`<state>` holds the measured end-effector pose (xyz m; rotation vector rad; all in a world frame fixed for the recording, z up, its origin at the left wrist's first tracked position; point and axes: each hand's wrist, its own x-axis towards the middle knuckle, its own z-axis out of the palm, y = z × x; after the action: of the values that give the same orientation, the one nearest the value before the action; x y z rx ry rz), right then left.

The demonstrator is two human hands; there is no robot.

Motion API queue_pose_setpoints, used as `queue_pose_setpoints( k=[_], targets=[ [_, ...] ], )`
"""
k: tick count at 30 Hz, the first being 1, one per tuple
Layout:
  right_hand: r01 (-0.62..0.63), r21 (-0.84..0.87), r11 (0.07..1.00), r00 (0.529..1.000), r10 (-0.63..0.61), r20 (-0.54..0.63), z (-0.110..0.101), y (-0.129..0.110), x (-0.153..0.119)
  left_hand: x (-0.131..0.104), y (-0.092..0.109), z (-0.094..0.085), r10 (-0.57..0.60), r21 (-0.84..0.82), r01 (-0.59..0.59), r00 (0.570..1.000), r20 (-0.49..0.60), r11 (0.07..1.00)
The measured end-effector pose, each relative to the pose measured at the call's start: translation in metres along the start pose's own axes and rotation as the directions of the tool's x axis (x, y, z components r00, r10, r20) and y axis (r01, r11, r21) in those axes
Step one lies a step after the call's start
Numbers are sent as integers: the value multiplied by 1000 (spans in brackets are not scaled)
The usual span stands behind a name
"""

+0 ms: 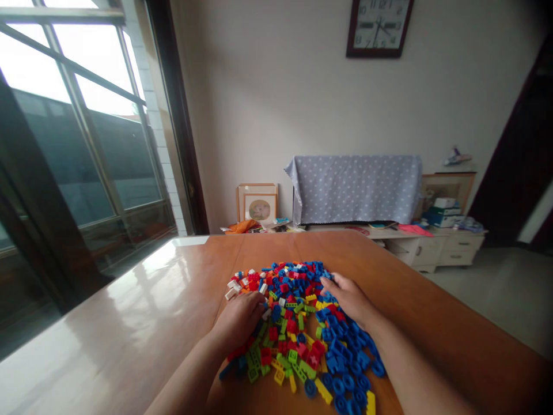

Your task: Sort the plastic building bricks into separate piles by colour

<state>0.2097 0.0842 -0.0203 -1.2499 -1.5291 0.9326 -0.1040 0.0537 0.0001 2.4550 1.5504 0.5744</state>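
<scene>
A heap of toy building bricks point(298, 305) in red, blue, yellow, green, orange and white spreads over the wooden table point(415, 305). At its left side lies my left hand point(244, 314), fingers curled down among the bricks; what they hold, if anything, is hidden. My right hand point(348, 295) reaches the far right side of the heap, with thumb and fingers closed about a blue brick point(328, 276). Close to my left fingertips are white bricks point(231, 293). Blue pieces and wheel-like rings point(348, 381) gather at the near right.
Behind the table, a low white cabinet point(425, 253) carries a spotted grey cloth point(358, 187) draped over something, and several small boxes point(444, 216). Framed pictures point(260, 207) lean against the wall. A clock point(380, 27) hangs above, and large windows point(95, 132) stand at left.
</scene>
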Motion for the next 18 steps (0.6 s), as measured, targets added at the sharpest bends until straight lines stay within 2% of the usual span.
queue_pose_setpoints(
  k=[3,6,11,14,16,18],
  targets=[
    [-107,169,980,994,108,2,-3,-3,0,-1,1,-1,22,0,-22,1000,6,1000],
    [-111,215,970,992,123,-42,-6,-3,1,-1,3,-3,54,23,-54,998,18,998],
    [14,126,992,990,4,-140,-15,-5,3,-2,7,-4,80,49,-82,996,29,995],
    [63,67,996,987,-53,-149,-19,-9,1,-3,10,-5,74,41,-76,996,44,996],
    [59,28,998,993,-56,-102,-17,-12,-2,-3,12,-6,82,34,-84,995,50,996],
    [49,-11,999,999,-49,-6,-13,-15,-6,-3,12,-8,93,31,-94,995,45,995]
  ],
)
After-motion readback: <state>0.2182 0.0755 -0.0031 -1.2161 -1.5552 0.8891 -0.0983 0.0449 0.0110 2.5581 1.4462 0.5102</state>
